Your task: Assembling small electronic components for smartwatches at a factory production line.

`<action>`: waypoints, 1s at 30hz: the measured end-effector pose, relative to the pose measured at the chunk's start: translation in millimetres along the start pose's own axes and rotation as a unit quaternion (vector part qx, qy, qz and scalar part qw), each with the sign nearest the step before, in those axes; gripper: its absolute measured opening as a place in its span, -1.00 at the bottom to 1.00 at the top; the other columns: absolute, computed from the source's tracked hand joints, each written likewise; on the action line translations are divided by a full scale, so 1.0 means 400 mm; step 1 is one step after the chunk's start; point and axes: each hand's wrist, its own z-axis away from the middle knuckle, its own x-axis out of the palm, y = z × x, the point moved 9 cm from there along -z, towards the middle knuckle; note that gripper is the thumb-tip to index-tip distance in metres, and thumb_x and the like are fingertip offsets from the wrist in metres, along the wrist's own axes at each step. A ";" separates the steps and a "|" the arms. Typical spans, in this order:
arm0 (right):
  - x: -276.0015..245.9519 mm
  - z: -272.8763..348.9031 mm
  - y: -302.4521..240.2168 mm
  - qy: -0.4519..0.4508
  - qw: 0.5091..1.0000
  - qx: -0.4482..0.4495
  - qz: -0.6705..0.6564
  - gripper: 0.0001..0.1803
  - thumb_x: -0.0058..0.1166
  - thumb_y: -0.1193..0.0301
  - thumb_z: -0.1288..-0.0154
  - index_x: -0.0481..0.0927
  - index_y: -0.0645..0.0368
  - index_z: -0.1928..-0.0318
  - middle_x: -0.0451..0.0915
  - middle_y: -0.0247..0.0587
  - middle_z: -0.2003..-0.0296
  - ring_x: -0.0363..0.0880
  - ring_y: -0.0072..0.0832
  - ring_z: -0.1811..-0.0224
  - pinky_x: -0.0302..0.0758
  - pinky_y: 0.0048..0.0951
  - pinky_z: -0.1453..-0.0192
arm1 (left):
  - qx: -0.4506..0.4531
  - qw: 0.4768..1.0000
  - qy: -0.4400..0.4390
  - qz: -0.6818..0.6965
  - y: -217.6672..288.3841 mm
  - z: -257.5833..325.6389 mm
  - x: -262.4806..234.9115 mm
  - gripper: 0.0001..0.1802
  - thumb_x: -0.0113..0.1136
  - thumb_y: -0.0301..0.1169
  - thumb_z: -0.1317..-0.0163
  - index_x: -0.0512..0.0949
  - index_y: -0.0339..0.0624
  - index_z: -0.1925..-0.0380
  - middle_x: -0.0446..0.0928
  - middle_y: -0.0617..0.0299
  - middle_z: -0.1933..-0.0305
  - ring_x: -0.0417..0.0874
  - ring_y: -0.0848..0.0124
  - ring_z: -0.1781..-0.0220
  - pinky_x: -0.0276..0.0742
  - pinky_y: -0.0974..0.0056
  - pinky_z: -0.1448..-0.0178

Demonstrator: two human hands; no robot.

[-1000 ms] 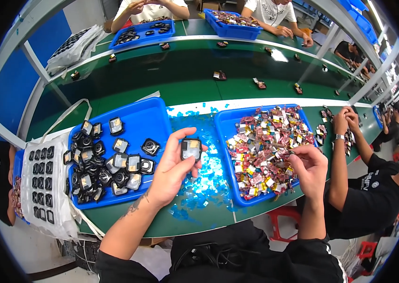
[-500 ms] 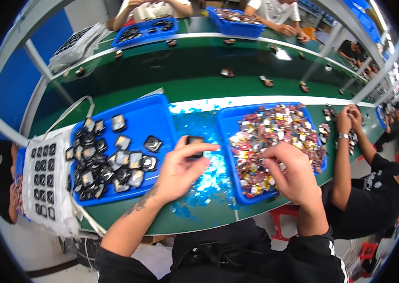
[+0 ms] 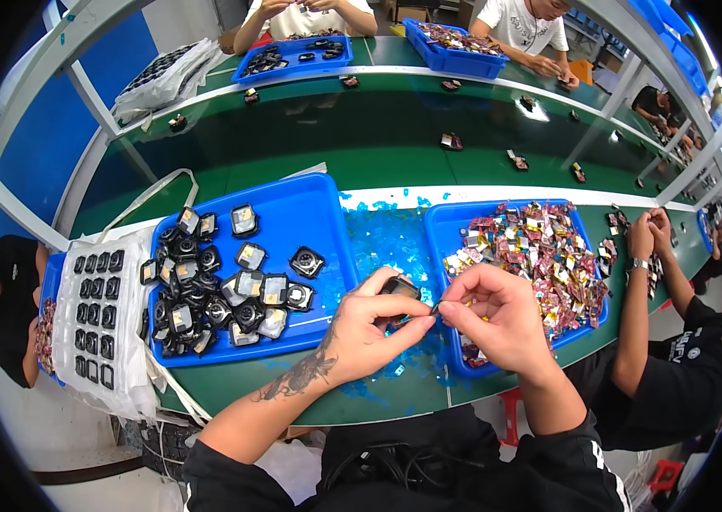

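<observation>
My left hand is closed around a small black square casing, whose top shows above the index finger. Just to its right, my right hand pinches with thumb and fingertips. The fingertips of both hands meet at a tiny dark piece, too small to name. Left of my hands, a blue tray holds many black casings, several with pale square faces. Behind and beside my right hand stands another blue tray, heaped with small reddish circuit boards with silver and yellow parts.
Blue film scraps litter the green table between the trays. A white foam tray of black casings sits at far left. Ahead runs a green conveyor belt with scattered assemblies. Co-workers sit across and at right, one co-worker's hands close by.
My right hand has left the heap of circuit boards and moved left to meet my left hand. My left hand, still with the casing, has shifted right. The whole view has shifted slightly.
</observation>
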 end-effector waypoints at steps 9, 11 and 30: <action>0.022 -0.017 -0.058 -0.029 0.986 -0.082 0.142 -0.89 0.19 0.60 -0.20 0.52 0.31 0.30 0.56 -0.22 0.37 0.62 -0.53 0.33 0.63 -0.48 0.27 | 0.009 1.000 0.007 0.012 0.005 -0.001 -0.004 -0.86 0.34 -0.48 -0.12 0.67 -0.26 0.31 0.46 0.22 0.28 0.45 0.58 0.44 0.40 0.42 0.37; 0.025 -0.014 -0.070 -0.012 0.978 -0.113 0.175 -0.89 0.20 0.61 -0.18 0.52 0.30 0.31 0.55 -0.19 0.38 0.62 -0.43 0.36 0.60 -0.44 0.30 | 0.016 1.000 0.007 0.005 0.004 -0.001 -0.004 -0.87 0.33 -0.49 -0.13 0.67 -0.27 0.30 0.45 0.22 0.27 0.46 0.59 0.44 0.40 0.43 0.38; 0.030 0.005 -0.014 -0.026 0.992 -0.124 0.013 -0.75 0.14 0.64 -0.23 0.64 0.24 0.07 0.55 -0.16 0.16 0.59 -0.51 0.12 0.59 -0.57 0.22 | -0.144 0.944 -0.084 0.284 -0.051 0.008 0.041 -0.81 0.14 -0.45 -0.34 0.62 -0.34 0.15 0.54 0.24 0.31 0.51 0.58 0.40 0.45 0.48 0.34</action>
